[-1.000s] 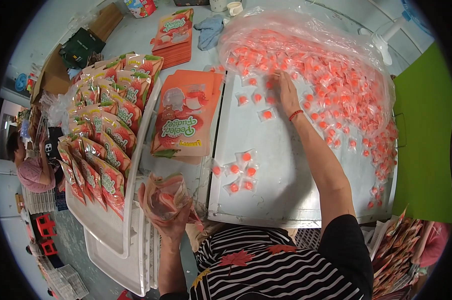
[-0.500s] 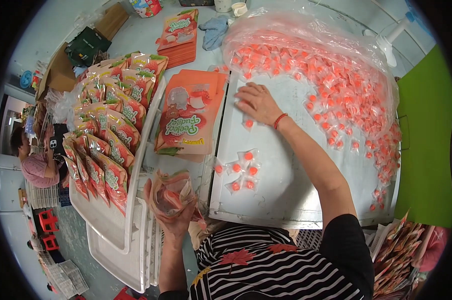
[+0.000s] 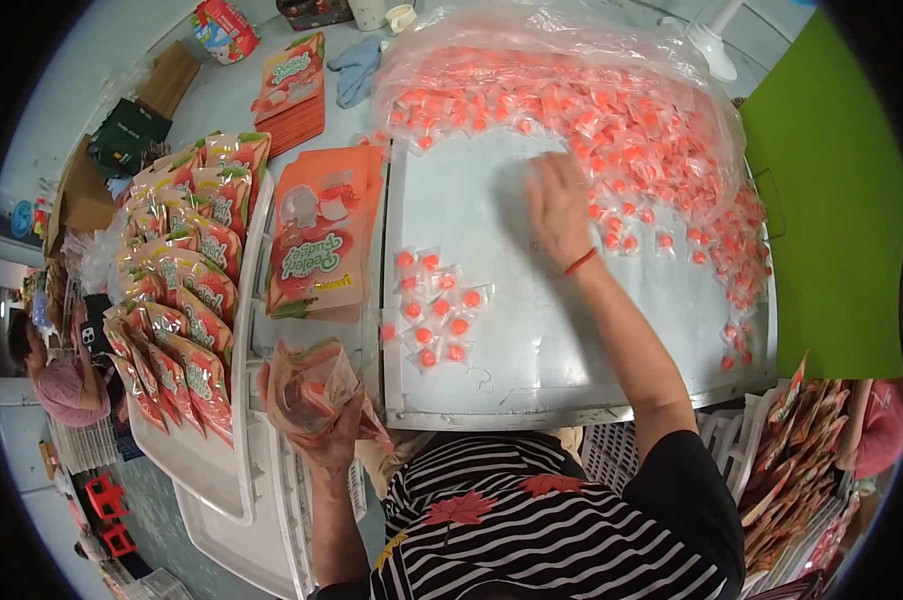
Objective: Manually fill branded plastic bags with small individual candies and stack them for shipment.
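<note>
My left hand [image 3: 324, 445] is wrapped round a printed red-and-tan pouch [image 3: 317, 385], holding its mouth spread upward beside the table's near left corner. Over the metal tabletop [image 3: 512, 340], at the near edge of a big heap of wrapped red candies [image 3: 652, 160], is my right hand [image 3: 560, 215], with a red string on its wrist. Motion smears its fingers, and I cannot tell whether they hold anything. A small group of wrapped candies [image 3: 425, 335] lies at the table's left edge, nearest the pouch.
Flat pouches [image 3: 312, 285] lie left of the table, with another stack [image 3: 294, 95] behind. Filled pouches [image 3: 197, 315] stand in rows on a white tray [image 3: 237, 490]. A clear plastic bag [image 3: 562, 35] drapes over the heap. A green board [image 3: 832, 200] stands at right. Another person [image 3: 72, 385] is at far left.
My right hand has swung from the table's left side to the heap's edge. The small group of candies has grown by several. The whole view has shifted; my left hand keeps holding the pouch.
</note>
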### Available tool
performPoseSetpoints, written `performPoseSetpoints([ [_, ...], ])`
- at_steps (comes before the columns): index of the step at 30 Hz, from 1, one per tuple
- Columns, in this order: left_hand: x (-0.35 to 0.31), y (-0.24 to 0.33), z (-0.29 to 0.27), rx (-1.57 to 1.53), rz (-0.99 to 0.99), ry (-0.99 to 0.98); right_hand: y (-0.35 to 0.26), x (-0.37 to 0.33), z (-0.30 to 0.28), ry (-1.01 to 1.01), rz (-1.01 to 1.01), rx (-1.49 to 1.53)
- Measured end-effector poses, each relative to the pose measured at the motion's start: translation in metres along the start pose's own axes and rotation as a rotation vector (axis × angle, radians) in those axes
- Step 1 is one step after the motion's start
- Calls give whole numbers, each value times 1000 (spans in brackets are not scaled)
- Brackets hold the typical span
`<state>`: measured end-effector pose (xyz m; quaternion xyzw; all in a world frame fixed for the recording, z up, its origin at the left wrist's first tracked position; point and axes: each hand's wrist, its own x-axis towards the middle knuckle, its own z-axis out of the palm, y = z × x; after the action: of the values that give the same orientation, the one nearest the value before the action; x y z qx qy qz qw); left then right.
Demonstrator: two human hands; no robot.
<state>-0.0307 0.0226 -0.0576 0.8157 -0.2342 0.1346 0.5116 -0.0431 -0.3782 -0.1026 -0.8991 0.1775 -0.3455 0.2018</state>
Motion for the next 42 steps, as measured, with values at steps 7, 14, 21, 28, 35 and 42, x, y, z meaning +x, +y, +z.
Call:
performPoseSetpoints([
  [7,-4,10,10,-30,-96,-82,45,-19,-1,-68,-21,-471],
  [14,-9,7,3,-25,-40,-51,26,-23,8,36,452,542],
  [21,-2,20,8,90,9,-85,116,-5,5,187,509,781],
  [28,2,27,10,100,29,-87,58,16,13,58,127,100],
  [35,-4,21,10,-58,-68,-29,47,29,9,-54,238,214],
  [42,0,21,10,33,8,-82,61,58,19,-140,-10,-154],
])
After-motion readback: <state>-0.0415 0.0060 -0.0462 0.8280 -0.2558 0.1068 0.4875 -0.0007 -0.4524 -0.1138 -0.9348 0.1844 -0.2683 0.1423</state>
